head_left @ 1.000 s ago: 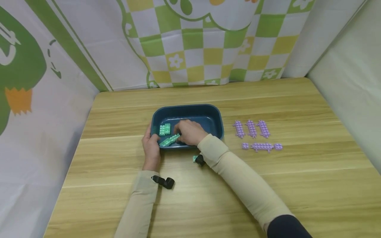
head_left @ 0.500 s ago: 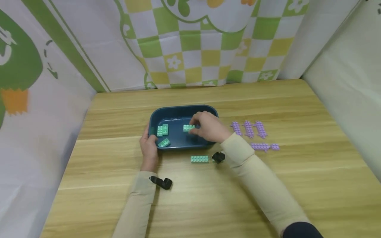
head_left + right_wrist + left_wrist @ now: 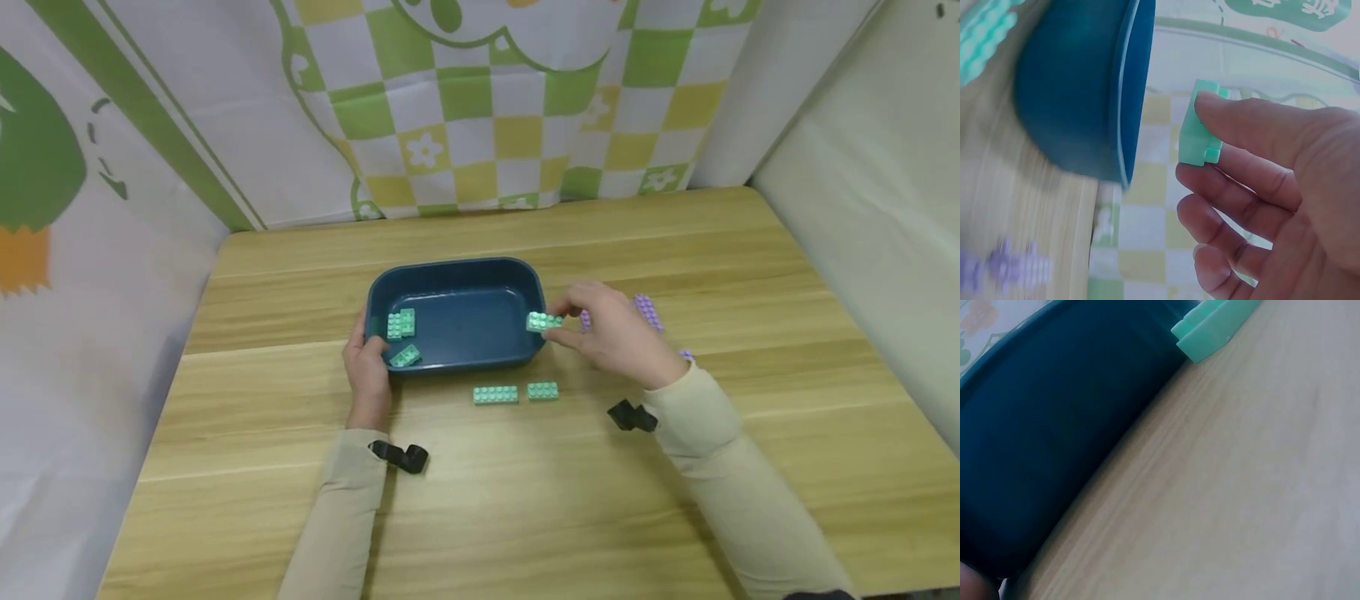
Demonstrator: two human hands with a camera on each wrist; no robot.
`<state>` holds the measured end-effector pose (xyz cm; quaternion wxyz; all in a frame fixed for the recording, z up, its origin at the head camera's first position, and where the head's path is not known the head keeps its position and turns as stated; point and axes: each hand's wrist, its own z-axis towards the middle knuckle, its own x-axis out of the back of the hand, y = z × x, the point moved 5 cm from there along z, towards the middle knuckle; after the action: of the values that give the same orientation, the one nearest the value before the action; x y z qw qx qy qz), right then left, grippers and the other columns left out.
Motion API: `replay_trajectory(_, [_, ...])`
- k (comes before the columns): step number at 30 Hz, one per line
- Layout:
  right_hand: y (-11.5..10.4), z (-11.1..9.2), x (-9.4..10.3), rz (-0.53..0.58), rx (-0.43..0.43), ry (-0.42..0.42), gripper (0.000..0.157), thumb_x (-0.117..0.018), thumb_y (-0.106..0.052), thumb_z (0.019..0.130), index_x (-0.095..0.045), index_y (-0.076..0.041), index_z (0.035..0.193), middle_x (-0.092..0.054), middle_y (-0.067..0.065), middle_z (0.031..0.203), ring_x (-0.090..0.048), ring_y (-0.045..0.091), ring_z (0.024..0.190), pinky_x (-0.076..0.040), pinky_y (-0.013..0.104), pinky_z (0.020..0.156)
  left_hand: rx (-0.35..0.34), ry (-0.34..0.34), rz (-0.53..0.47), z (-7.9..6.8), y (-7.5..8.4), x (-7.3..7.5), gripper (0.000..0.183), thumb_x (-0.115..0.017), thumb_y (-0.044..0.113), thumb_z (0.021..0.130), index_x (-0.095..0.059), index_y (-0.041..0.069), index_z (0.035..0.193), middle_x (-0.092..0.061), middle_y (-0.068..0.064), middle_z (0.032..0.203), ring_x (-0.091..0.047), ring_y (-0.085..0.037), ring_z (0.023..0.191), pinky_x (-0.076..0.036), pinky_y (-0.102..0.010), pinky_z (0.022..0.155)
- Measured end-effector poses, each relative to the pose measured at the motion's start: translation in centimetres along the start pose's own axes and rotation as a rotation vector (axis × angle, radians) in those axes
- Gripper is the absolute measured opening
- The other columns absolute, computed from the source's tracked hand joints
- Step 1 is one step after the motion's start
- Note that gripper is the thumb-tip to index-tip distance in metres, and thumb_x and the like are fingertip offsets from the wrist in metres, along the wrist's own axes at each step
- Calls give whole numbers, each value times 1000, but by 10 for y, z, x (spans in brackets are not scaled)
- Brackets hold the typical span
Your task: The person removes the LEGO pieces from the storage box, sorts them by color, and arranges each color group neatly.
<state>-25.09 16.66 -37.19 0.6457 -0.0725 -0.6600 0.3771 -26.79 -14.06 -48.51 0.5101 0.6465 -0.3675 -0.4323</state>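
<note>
My left hand (image 3: 366, 375) holds the left end of a dark blue bin (image 3: 465, 329), thumb over the rim. Between thumb and fingers, my right hand (image 3: 618, 337) pinches a mint-green toy brick (image 3: 542, 322) at the bin's right rim. In the right wrist view this brick (image 3: 1192, 137) shows studs on one side, apart from the bin wall (image 3: 1072, 94). Inside the bin lie two green bricks (image 3: 394, 327) side by side and an angled green brick (image 3: 406, 357). On the table before the bin are a longer green brick (image 3: 496, 395) and a shorter green brick (image 3: 543, 391).
Purple bricks (image 3: 647, 312) lie on the wooden table (image 3: 480, 500) right of the bin, partly hidden by my right hand. A checkered cloth (image 3: 487, 125) hangs behind the table's back edge.
My right hand has moved from inside the bin rightward to its right rim, now pinching a green brick. The left hand stays on the bin.
</note>
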Motion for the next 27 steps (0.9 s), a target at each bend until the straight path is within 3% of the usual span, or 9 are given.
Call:
replay_trajectory(4, [12, -17, 7, -59, -13, 20, 19, -79, -19, 80, -71, -9, 95, -68, 2, 94, -55, 22, 89, -45, 39, 77, 10, -3, 8, 1, 0, 0, 71, -39, -8, 77, -44, 8, 146, -43, -1, 150, -31, -8, 138, -26, -25, 111])
replay_trajectory(8, [21, -28, 5, -71, -41, -17, 18, -79, -18, 79, -71, -10, 94, -69, 4, 97, -60, 27, 97, -38, 50, 101, 14, -10, 4, 1, 0, 1, 70, -39, -8, 78, -42, 7, 146, -41, -2, 151, -30, -8, 139, -25, -24, 111])
replay_trajectory(10, [24, -33, 2, -73, -47, -34, 18, -80, -16, 78, -71, -11, 94, -69, 4, 98, -61, 27, 100, -36, 52, 104, 14, -16, 0, 1, -1, 0, 70, -39, -8, 78, -41, 7, 147, -41, -2, 151, -29, -8, 139, -25, -24, 111])
replay_trajectory(15, [33, -44, -10, -78, -78, -63, 18, -81, -15, 76, -72, -12, 91, -69, 4, 95, -60, 31, 99, -49, 49, 87, 9, -24, -1, 0, -1, 0, 69, -38, -8, 79, -41, 7, 147, -41, -1, 151, -29, -8, 139, -25, -24, 111])
replay_trajectory(22, [33, -52, -32, -119, -24, -121, 24, -84, -16, 73, -71, -11, 93, -64, -1, 92, -56, 21, 91, -51, 38, 80, 2, -19, 17, 1, -1, 1, 68, -38, -7, 80, -42, 9, 147, -42, 2, 150, -29, -7, 139, -25, -24, 112])
replay_trajectory(27, [35, -55, -38, -142, -9, -113, 27, -84, -15, 71, -70, -9, 94, -64, 0, 92, -57, 21, 92, -51, 40, 80, -6, -23, -13, 1, -1, 0, 69, -37, -9, 79, -42, 6, 146, -42, -1, 151, -30, -8, 139, -26, -25, 111])
